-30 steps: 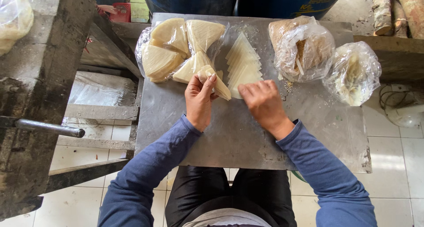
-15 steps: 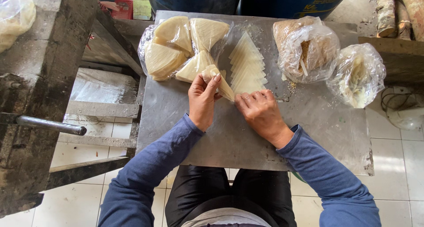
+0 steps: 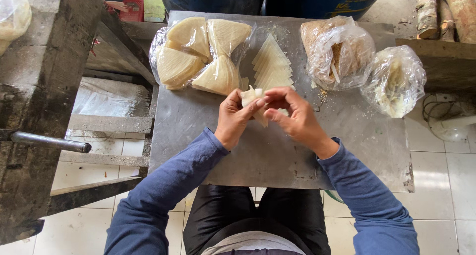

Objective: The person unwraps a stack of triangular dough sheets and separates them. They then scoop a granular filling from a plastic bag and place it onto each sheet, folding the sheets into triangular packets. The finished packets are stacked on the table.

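Both hands, left hand [image 3: 237,119] and right hand [image 3: 293,117], pinch a pale, thin triangular pastry sheet [image 3: 254,100] above the grey metal desk [image 3: 277,151], near the fanned sheet stack [image 3: 271,66]; folding evenly with fingertip pressure should avoid tearing.

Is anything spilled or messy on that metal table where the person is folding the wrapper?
Yes, slightly: brownish crumbs lie scattered on the metal table beside the bag of brown filling, as if spilled. Otherwise the triangular wrappers sit in a neat stack.
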